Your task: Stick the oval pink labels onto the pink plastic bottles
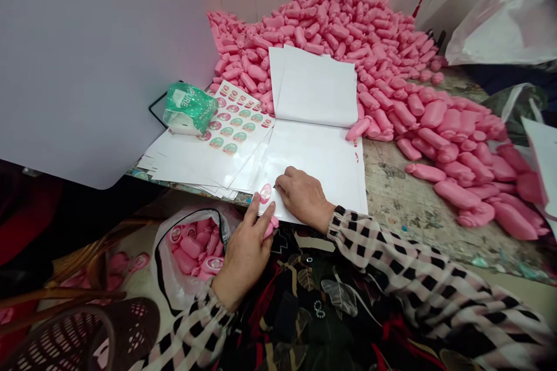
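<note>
Pink oval sticker (265,193) at the near left corner of the white sheet (313,156), between 2 hands.
Head view: at that corner the left hand (247,246) is half open, 2 fingertips spread beside the sticker, apparently gripping 1 pink bottle (271,227); over the sheet's near part, the right hand (303,194) is curled into a pinch. Handling 1 sticker seems the step underway; the next move likely calls for a light edge grip. Most of the bottle is hidden; whether the right hand holds anything, I cannot tell.
</note>
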`<action>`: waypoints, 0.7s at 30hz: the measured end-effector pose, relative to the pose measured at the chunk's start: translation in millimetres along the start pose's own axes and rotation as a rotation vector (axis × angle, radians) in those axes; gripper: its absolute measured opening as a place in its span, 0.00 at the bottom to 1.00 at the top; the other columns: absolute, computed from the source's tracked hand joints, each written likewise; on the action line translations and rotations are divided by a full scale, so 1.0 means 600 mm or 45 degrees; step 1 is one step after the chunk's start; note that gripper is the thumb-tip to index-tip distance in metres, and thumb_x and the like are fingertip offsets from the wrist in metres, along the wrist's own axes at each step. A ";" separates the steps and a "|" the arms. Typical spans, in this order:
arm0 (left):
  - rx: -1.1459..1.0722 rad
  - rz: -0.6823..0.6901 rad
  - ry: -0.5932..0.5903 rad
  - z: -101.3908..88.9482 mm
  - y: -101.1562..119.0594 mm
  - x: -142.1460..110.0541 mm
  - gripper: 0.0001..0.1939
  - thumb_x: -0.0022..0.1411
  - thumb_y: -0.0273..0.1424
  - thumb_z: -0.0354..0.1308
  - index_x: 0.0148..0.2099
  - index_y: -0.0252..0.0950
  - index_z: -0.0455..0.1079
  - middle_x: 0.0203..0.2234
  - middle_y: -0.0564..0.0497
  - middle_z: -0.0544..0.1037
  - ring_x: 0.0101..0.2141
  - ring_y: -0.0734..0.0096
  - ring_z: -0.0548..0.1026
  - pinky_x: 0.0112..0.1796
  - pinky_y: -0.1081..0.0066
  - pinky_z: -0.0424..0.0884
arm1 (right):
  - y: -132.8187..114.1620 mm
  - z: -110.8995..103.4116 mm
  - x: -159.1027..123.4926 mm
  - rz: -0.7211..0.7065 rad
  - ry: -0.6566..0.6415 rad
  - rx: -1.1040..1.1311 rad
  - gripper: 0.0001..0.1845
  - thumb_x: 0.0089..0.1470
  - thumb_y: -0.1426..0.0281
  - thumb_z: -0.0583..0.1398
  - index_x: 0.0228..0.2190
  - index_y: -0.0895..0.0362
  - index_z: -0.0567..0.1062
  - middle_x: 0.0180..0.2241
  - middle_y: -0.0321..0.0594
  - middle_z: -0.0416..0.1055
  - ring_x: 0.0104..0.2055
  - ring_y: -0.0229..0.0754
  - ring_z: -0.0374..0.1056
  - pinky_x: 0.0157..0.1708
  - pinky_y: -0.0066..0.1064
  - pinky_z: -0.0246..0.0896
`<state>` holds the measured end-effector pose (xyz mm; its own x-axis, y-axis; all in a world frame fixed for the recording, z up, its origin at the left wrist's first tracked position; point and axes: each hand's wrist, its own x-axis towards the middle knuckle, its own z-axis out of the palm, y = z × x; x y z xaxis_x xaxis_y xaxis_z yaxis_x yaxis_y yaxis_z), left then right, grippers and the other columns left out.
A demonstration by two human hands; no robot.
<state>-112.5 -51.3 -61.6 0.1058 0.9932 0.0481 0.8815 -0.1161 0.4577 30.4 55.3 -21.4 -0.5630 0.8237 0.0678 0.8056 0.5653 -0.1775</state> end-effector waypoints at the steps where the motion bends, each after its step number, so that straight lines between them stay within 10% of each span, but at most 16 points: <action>1: 0.002 0.001 -0.002 0.000 0.001 0.000 0.27 0.61 0.25 0.49 0.63 0.39 0.56 0.66 0.43 0.45 0.57 0.55 0.63 0.50 0.60 0.68 | 0.000 0.001 0.000 -0.003 -0.002 0.004 0.13 0.60 0.69 0.49 0.35 0.56 0.73 0.36 0.42 0.67 0.35 0.39 0.62 0.27 0.30 0.48; 21: 0.050 -0.040 0.035 0.014 0.013 0.001 0.29 0.62 0.27 0.48 0.65 0.45 0.51 0.67 0.44 0.39 0.55 0.53 0.66 0.49 0.58 0.68 | -0.016 0.028 -0.020 0.215 0.044 0.406 0.10 0.59 0.68 0.52 0.33 0.55 0.72 0.34 0.37 0.68 0.36 0.36 0.64 0.33 0.27 0.53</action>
<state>-101.7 -51.8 -65.3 0.0652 0.9961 0.0588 0.9015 -0.0841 0.4244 26.2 39.2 -36.7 -0.4158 0.9084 0.0434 0.7858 0.3829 -0.4856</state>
